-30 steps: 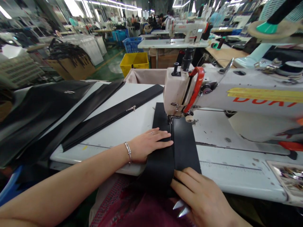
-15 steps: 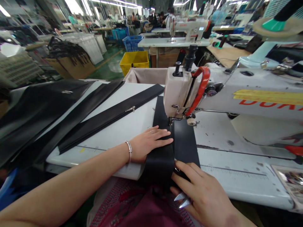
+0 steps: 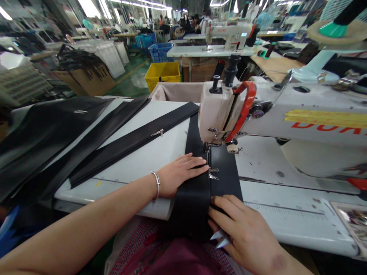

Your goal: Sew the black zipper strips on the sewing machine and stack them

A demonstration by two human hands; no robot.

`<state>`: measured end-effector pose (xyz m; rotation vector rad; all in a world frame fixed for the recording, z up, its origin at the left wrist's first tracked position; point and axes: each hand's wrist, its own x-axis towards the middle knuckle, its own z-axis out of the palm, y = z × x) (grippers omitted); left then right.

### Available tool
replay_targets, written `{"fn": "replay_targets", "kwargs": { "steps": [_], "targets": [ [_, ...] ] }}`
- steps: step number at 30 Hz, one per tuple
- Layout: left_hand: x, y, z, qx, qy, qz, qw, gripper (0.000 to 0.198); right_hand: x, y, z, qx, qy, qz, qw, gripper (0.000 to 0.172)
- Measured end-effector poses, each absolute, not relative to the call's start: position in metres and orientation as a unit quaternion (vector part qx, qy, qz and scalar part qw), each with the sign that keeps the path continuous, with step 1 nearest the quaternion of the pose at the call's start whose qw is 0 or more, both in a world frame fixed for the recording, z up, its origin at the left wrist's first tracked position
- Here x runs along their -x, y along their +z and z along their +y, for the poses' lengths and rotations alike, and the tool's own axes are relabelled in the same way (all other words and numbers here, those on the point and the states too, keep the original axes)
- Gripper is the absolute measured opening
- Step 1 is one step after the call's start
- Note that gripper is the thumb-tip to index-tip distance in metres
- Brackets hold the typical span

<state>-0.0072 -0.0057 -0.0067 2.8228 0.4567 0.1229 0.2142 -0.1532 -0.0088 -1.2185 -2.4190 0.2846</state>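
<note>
A black zippered strip (image 3: 197,191) lies under the presser foot of a white sewing machine (image 3: 223,110) and hangs over the table's near edge. Its metal zipper pull (image 3: 212,173) shows on the centre seam just in front of the needle. My left hand (image 3: 179,173) lies flat on the strip's left half, fingers stretched out, a bracelet on the wrist. My right hand (image 3: 243,233) presses the strip's right half at the table edge, and small silver snips (image 3: 219,238) stick out from under its palm.
Several more black zippered strips (image 3: 134,139) and black panels (image 3: 43,133) lie across the white table (image 3: 143,156) to the left. A tray of metal parts (image 3: 354,219) sits at the right. Behind are a yellow bin (image 3: 163,74), blue crates and another sewing machine (image 3: 229,32).
The strip has fed away through the machine, and the zipper pull, hidden before, now shows between my hands. Both hands stay on the strip.
</note>
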Motion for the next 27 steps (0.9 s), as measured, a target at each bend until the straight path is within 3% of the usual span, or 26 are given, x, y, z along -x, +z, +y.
{"fn": "replay_targets", "kwargs": {
  "steps": [8, 12, 18, 22, 27],
  "targets": [
    [0.007, -0.008, -0.010, -0.979, 0.056, 0.156, 0.120, 0.078, -0.222, -0.002, -0.118, 0.467, 0.147, -0.843, 0.223, 0.020],
    [0.007, -0.008, -0.014, -0.987, 0.051, 0.108, 0.106, 0.077, -0.230, 0.000, -0.078, 0.543, 0.086, -0.805, 0.223, 0.014],
    [0.005, -0.005, -0.019, -0.985, 0.036, 0.106, 0.134, 0.073, -0.232, -0.005, -0.062, 0.524, 0.017, -0.842, 0.127, 0.008],
    [0.003, -0.001, -0.019, -0.982, 0.043, 0.117, 0.143, 0.072, -0.227, -0.009, -0.062, 0.595, 0.016, -0.790, 0.147, 0.003],
    [0.003, 0.000, -0.020, -0.979, 0.060, 0.116, 0.157, 0.069, -0.225, -0.010, -0.043, 0.672, 0.037, -0.725, 0.150, 0.021]
  ]
}}
